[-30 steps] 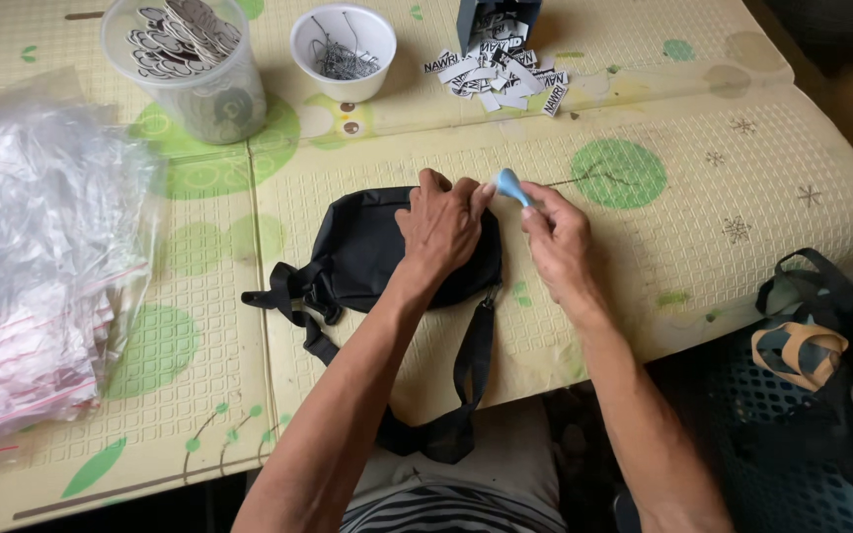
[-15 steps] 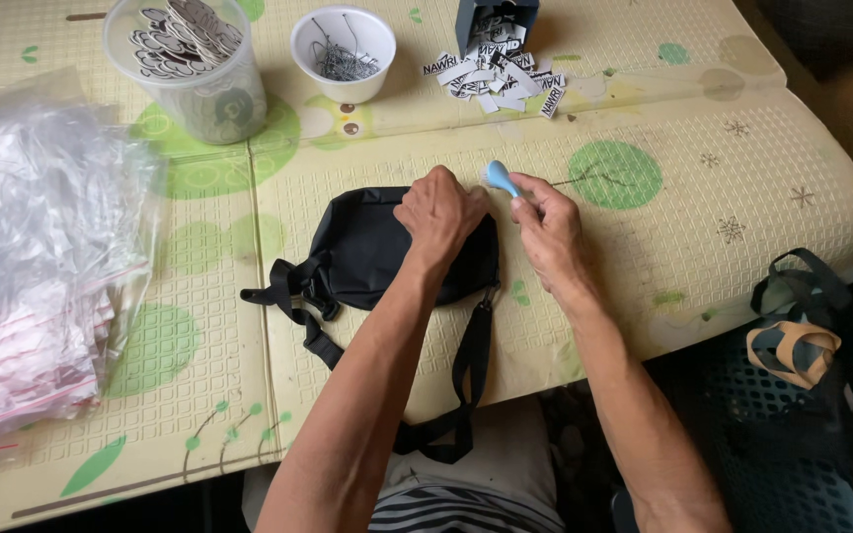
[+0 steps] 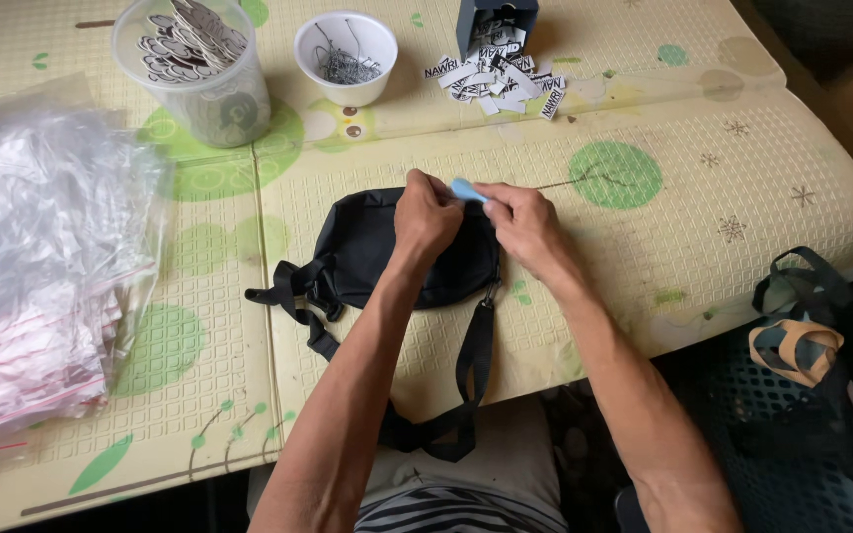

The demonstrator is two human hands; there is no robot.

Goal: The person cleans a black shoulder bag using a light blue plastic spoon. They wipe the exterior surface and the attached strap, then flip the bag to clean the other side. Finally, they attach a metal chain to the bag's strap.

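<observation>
Hidden under the left hand (image 3: pixel 426 222): the upper middle of the black waist bag (image 3: pixel 367 252). Mostly buried in the right hand (image 3: pixel 525 222) — a small blue piece (image 3: pixel 466 189), kind not readable. Cut off at nine o'clock: the stack of clear plastic bags (image 3: pixel 41 286). Cropped at twelve o'clock — the dark box (image 3: pixel 496 20). Too small to make out: contents of the white cup (image 3: pixel 345 54).
</observation>
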